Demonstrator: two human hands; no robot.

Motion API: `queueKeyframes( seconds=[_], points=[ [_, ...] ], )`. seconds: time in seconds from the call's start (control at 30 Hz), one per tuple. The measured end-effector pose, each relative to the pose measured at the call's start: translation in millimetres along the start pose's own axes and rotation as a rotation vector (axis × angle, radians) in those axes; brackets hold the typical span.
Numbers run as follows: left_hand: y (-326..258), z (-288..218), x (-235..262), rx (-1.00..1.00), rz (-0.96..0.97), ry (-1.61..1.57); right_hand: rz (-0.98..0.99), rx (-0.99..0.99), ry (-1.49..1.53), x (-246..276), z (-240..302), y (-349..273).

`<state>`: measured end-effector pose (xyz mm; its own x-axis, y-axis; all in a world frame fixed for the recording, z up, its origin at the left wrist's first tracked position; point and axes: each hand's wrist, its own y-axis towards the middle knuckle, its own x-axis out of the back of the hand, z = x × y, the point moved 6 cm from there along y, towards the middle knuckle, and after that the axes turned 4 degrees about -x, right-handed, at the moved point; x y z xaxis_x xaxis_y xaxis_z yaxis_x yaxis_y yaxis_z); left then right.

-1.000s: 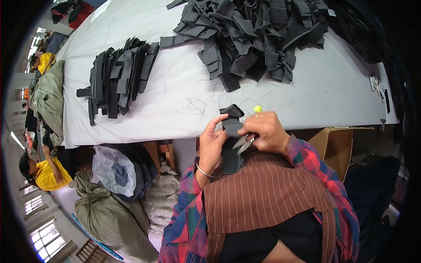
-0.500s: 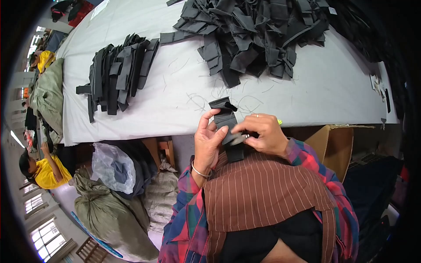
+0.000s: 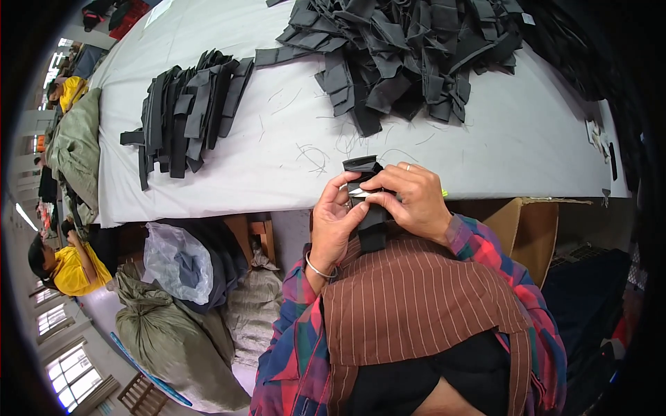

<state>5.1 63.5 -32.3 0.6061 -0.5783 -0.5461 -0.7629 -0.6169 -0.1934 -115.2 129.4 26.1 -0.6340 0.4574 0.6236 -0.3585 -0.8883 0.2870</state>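
Observation:
Just off the table's near edge, my left hand [image 3: 334, 225] is closed on a dark grey fabric strip [image 3: 372, 236], its thumb and fingers pinching the strip's left side. The strip's top end is folded over, and its lower end hangs against the brown striped apron. My right hand [image 3: 420, 201] is closed around a pair of thread snips [image 3: 359, 193]. Their pale pointed blades lie over the strip, close to my left fingertips; the fingers hide most of the handle. A yellow-green bit [image 3: 445, 193] shows beside my right hand, and I cannot tell whether it belongs to the snips.
Loose threads [image 3: 312, 158] lie on the white-covered table [image 3: 277, 166]. A big heap of dark strips [image 3: 395, 55] sits at the back, and a neater row [image 3: 187, 111] at left. Below are a cardboard box [image 3: 534, 232] and stuffed sacks [image 3: 170, 340]. A person in yellow [image 3: 80, 270] is at far left.
The snips have moved up along the strip, and their blades now point left across it. My right hand has turned and come closer to my left fingertips. The strip has shifted slightly right.

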Motion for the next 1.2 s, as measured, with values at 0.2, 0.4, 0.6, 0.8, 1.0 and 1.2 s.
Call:
queueKeyframes(
  seconds=[0.2, 0.4, 0.6, 0.8, 1.0, 1.2],
  points=[
    [0, -1, -1, -0.006, 0.002, -0.005, 0.002, 0.010, -0.032, 0, -1, 1],
    [2, 0, -1, 0.016, -0.004, -0.008, -0.014, 0.001, -0.045, 4, -4, 1],
    [1, -3, 2, -0.045, -0.036, 0.116, -0.049, 0.027, 0.009, 5, -1, 1],
    [2, -16, 6, -0.230, -0.139, 0.801, -0.007, 0.172, -0.288, 4, 18, 2],
    [3, -22, -6, -0.287, -0.120, 1.077, -0.011, 0.255, -0.378, -4, 19, 5],
    [-1, -24, -6, -0.200, -0.130, 1.117, 0.014, 0.302, -0.431, -7, 23, 4]
  ],
)
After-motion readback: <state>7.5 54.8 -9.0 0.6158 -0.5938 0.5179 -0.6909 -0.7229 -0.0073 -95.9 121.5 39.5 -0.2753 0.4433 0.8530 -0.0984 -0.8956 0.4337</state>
